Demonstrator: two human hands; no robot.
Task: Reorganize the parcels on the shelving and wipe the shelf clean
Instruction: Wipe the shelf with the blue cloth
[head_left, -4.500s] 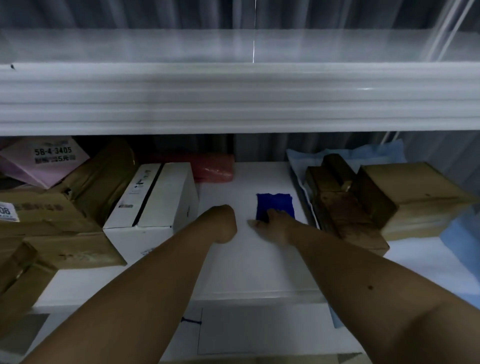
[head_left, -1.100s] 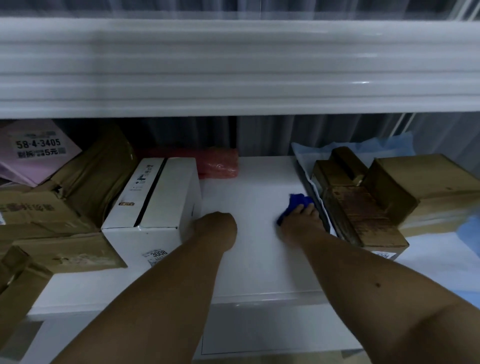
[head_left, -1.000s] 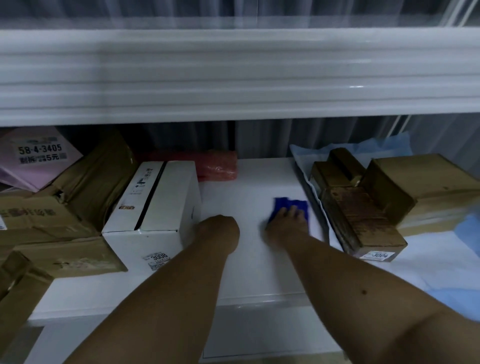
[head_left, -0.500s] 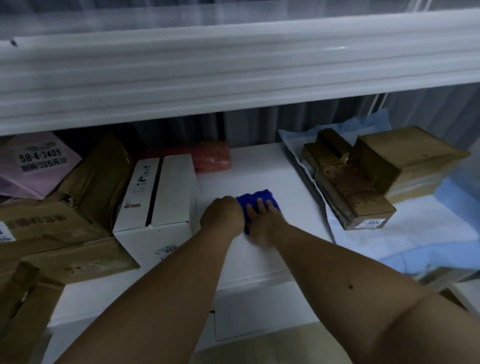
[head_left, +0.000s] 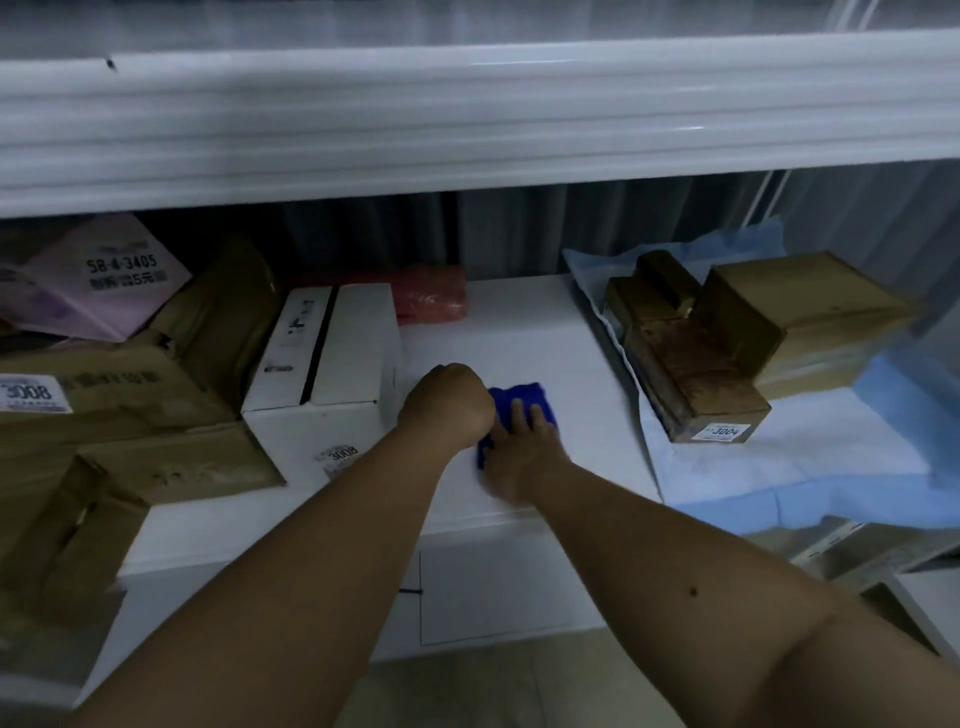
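One head-worn camera looks forward and down, close over the white shelf (head_left: 524, 332)

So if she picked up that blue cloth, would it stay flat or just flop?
Probably flop: the blue cloth already bunches and wrinkles under the right hand. It looks thin, so likely light. It also seems to slide easily over the smooth white shelf.

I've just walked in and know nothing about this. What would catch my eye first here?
Most striking is the bright blue cloth in the middle of the white shelf, pressed flat under the right hand, with the left hand in a fist right beside it. To the left stands a white box among crumpled brown parcels; to the right, brown boxes sit on pale blue sheeting.
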